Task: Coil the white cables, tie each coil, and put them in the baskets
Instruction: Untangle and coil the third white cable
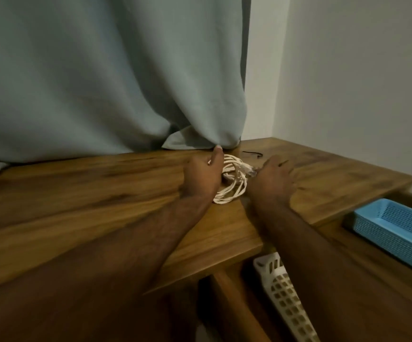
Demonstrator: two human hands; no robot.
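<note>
Midway through tying, by the look of it: a white cable [232, 180], wound into loose loops, lies on the wooden counter [101, 193] between two hands. At its nine o'clock the left hand [201, 175] curls around the loops; at three o'clock the right hand [272, 177] seems to pinch its bunched end, though blur hides the fingers. Next comes cinching, then a basket: blue basket [394, 232] at four o'clock, white basket [286, 296] at six.

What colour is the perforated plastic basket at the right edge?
Light blue. The perforated plastic basket shows best in the head view, on a lower wooden ledge.
</note>
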